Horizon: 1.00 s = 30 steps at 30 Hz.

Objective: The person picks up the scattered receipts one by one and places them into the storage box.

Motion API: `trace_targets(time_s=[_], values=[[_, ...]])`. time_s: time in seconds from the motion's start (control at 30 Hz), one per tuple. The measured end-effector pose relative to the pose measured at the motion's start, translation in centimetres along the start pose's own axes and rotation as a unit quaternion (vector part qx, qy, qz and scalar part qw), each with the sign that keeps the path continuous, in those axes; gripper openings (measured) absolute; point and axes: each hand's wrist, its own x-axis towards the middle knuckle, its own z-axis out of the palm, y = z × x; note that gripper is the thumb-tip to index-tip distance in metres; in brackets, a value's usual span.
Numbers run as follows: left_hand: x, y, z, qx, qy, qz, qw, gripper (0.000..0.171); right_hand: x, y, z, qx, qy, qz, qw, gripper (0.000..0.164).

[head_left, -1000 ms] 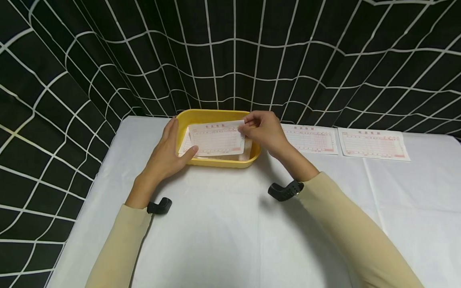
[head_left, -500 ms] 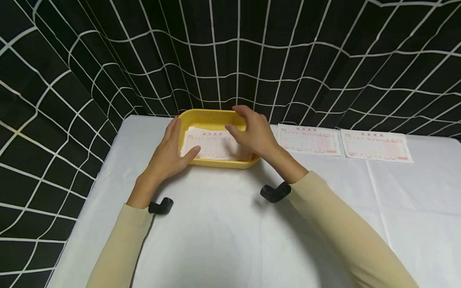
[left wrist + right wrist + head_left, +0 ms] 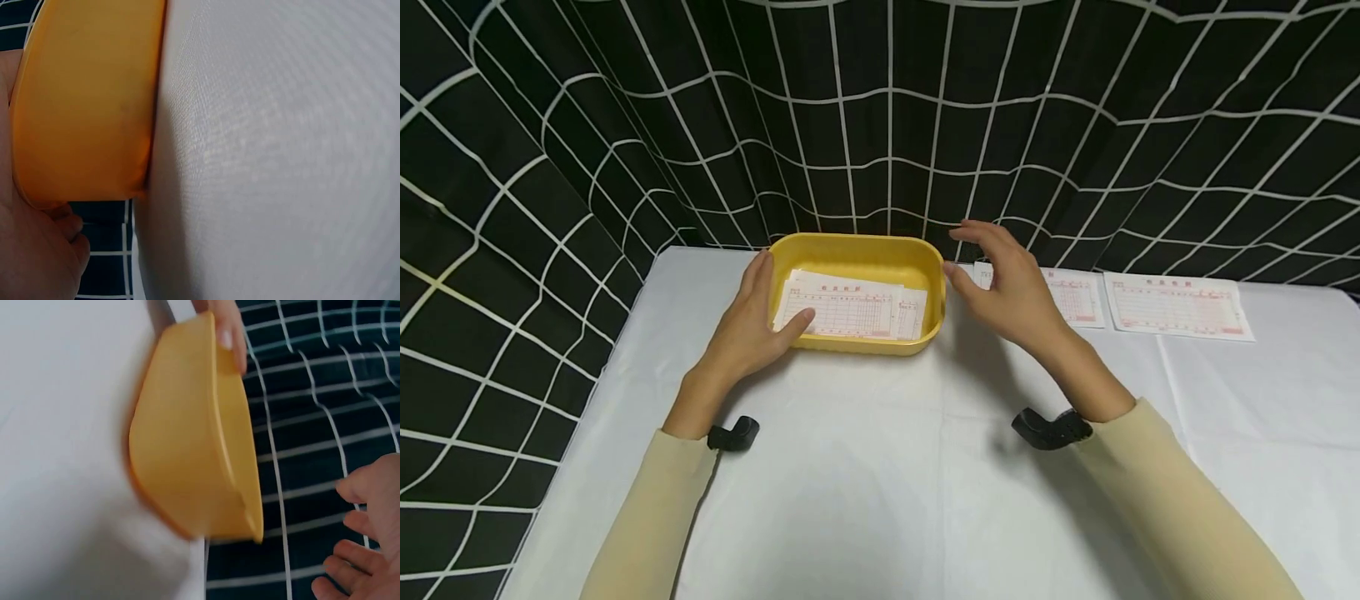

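A yellow plastic tray (image 3: 865, 348) stands at the back of the white table, with several printed paper slips (image 3: 842, 308) lying overlapped inside. At its left end my left hand (image 3: 739, 333) grips the tray, thumb over the front rim and fingers along the outer wall. The left wrist view shows the tray's side (image 3: 87, 106) close up against the palm. Just past the tray's right end is my right hand (image 3: 1015, 292), fingers spread and bent a little, holding nothing. In the right wrist view a gap separates that hand (image 3: 369, 544) from the tray (image 3: 187, 425).
Two more paper slips lie to the right of the tray: a nearer slip (image 3: 1075, 298), partly hidden by my right hand, and a farther slip (image 3: 1178, 307). Black cloth with a white grid (image 3: 880, 125) hangs behind the table and along its left side.
My right hand has let go of a slip, which now lies in the tray with the others. It has moved out to the right past the tray's end. The left hand has stayed put.
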Motion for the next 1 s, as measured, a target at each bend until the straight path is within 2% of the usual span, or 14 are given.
trace_targets(time_s=[0.23, 0.47, 1.0], values=[[-0.1, -0.1, 0.0, -0.001, 0.003, 0.002, 1.0, 0.104, -1.6, 3.0, -2.1, 0.001, 0.037, 0.012, 0.999, 0.04], [-0.4, -0.2, 0.0, -0.001, 0.008, 0.005, 1.0, 0.103, -2.7, 5.4, -3.6, 0.014, 0.047, 0.037, 0.998, 0.042], [-0.1, -0.1, 0.1, -0.002, 0.004, 0.003, 1.0, 0.105, -4.2, 9.9, -4.9, -0.033, 0.054, 0.071, 0.995, 0.041]])
